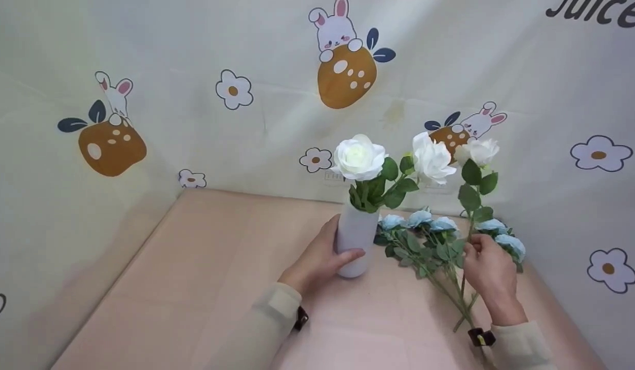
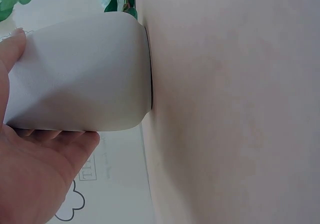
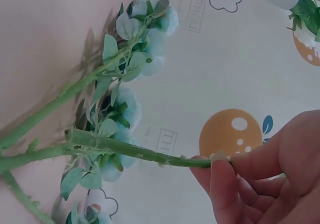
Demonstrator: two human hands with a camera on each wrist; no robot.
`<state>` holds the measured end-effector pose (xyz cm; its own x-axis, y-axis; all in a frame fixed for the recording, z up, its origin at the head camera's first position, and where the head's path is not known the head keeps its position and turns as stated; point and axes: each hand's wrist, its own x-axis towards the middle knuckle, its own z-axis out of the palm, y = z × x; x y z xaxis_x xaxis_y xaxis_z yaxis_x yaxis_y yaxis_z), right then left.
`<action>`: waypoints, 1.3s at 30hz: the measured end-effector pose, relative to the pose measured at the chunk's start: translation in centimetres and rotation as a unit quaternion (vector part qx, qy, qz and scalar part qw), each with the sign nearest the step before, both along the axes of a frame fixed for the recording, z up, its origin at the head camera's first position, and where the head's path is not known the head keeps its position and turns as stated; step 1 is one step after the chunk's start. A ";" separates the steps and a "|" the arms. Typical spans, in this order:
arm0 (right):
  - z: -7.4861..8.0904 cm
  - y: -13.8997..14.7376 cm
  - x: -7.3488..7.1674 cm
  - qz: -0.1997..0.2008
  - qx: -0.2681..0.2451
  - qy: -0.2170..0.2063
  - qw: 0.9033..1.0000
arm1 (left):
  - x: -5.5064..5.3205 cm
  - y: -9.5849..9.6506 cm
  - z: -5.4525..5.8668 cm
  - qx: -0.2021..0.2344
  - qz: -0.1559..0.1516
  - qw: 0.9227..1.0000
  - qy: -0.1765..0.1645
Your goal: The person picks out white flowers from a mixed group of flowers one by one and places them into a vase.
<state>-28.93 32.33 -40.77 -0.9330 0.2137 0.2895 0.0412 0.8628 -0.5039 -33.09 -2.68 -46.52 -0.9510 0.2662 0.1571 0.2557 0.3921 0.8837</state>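
Note:
A white vase stands upright on the table, and my left hand grips it round its side. Two white roses rise from it: one rose faces forward, the other rose leans out to the right. My right hand pinches the stem of a third white rose, held upright to the right of the vase. In the right wrist view the cut end of its green stem points away from the fingers. The left wrist view shows the lower part of the vase touching the table.
Several light blue flowers with green leaves lie on the table at the right, their stems crossing toward the front. A pink cloth covers the table. Behind it hangs a pale curtain with printed rabbits and flowers.

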 end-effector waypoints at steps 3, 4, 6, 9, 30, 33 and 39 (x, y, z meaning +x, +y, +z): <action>0.2 -0.4 0.1 0.004 -0.004 0.006 1.000 | 0.0 0.0 0.0 -0.002 0.001 1.000 0.001; 0.3 -0.5 0.2 0.007 -0.005 0.007 1.000 | 0.0 0.0 -0.1 -0.002 0.001 1.000 0.002; 0.4 -0.7 0.3 0.014 -0.009 0.010 1.000 | 0.0 -0.1 -0.1 0.001 0.000 1.000 0.003; 0.7 -1.0 0.4 0.025 -0.013 0.016 0.999 | 0.0 -0.1 -0.1 0.001 0.000 1.000 0.004; 4.0 -3.9 3.2 0.034 -0.055 0.138 0.988 | 0.0 -0.1 0.2 0.009 -0.004 1.000 0.009; 4.5 -4.4 3.6 0.034 -0.056 0.155 0.986 | -0.1 0.0 0.2 0.008 -0.003 1.000 0.010; 5.3 -5.5 4.5 0.052 -0.073 0.188 0.978 | 0.0 0.1 0.0 0.011 -0.001 1.000 0.008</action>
